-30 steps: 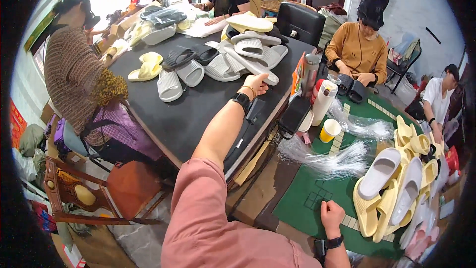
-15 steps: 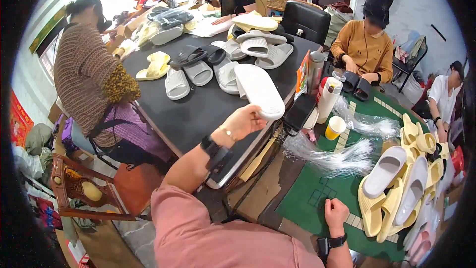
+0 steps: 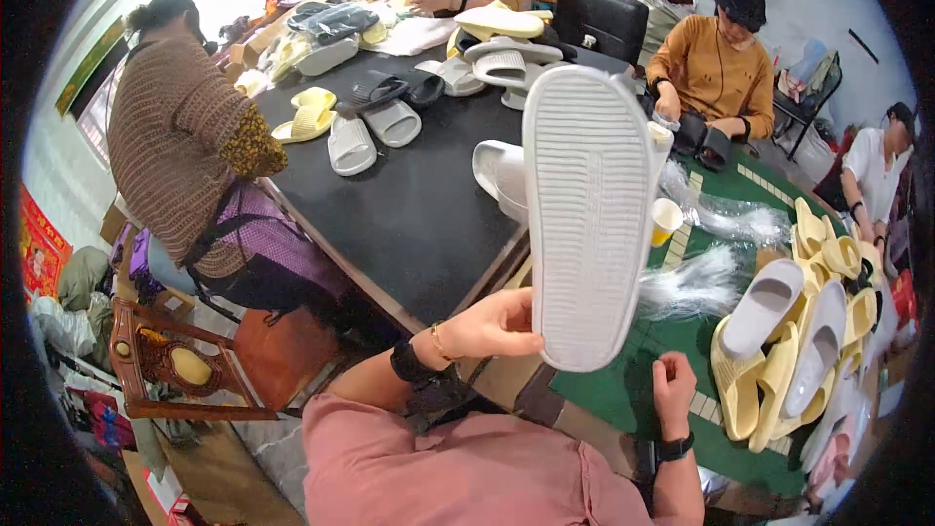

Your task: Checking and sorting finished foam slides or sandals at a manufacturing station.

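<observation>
My left hand [image 3: 499,329] grips a white slipper [image 3: 589,224] by its lower end, with the ridged sole turned toward me. Behind its left edge a light grey slipper [image 3: 499,175] shows its strap; the rest is hidden, and I cannot tell whether it is held too. Over the green mat [image 3: 623,429], my right hand [image 3: 673,395] is loosely closed in a fist, with nothing seen in it. Beside that hand, to the right, lies a pile of yellow slippers [image 3: 737,392] with grey slippers [image 3: 765,310] on top.
Several slippers in grey, black and yellow lie on the black table [image 3: 409,224]. Clear plastic bags [image 3: 696,282] and a yellow cup [image 3: 666,221] stand beyond my right hand. A person in orange [image 3: 721,68] handles dark slippers [image 3: 714,148]. A wooden chair [image 3: 282,360] stands left.
My left hand has drawn the white slipper nearer and turned its sole toward me. The grey slipper behind it has shifted right, off its spot on the table. My right hand stays closed.
</observation>
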